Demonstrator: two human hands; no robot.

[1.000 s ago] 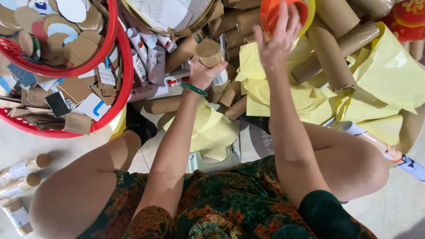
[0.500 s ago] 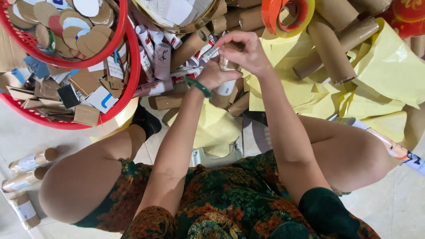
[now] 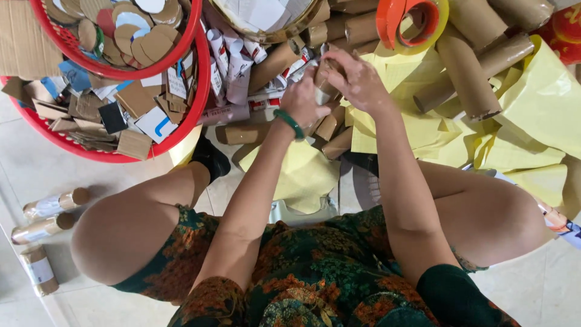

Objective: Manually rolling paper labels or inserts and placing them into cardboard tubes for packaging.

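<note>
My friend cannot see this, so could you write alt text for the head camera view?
Seen from above, a seated person's left hand and right hand together hold a short cardboard tube over a pile of brown tubes and yellow paper sheets. Red baskets of cardboard scraps sit at upper left.

There is one view only, taken from the person's head and aimed almost straight down over the lap. It sits close: both forearms run up the middle of the frame to the hands, left hand (image 3: 302,103) and right hand (image 3: 357,79), which meet near the top centre. The bent knees fill the lower half, with tiled floor (image 3: 24,175) at the left edge. The upper edge cuts off a red basket (image 3: 193,72) at the left and a pile of cardboard tubes (image 3: 466,72) at the right.
</note>
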